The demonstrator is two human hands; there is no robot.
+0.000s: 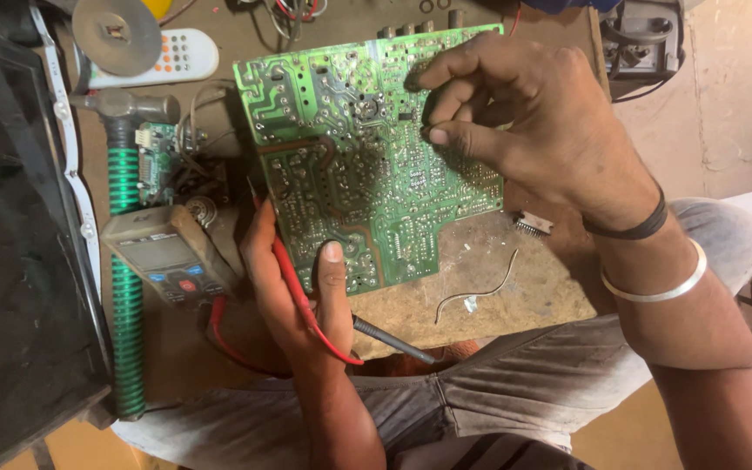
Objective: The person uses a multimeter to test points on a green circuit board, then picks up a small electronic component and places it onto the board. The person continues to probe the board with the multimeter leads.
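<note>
Green printed circuit board (367,157), solder side up, on worn brown table (515,287).
Held at lower edge by left hand (293,287), fingers clamped with red probe lead (302,300); right hand (515,113) directly above upper-right area, fingers pinched together, contents indiscernible. Grey multimeter (167,252) left.

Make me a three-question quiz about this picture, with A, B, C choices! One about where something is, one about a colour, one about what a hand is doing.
1. Where is the meter?
A. left of the board
B. on the board
C. right of the board

2. What colour is the board?
A. blue
B. green
C. red

3. What is the left hand doing?
A. lying flat
B. holding the board's edge
C. pressing the remote

Answers: 1 A, it lies beside the board's left edge. 2 B, its surface is green. 3 B, the thumb presses on the board's lower edge.
</note>
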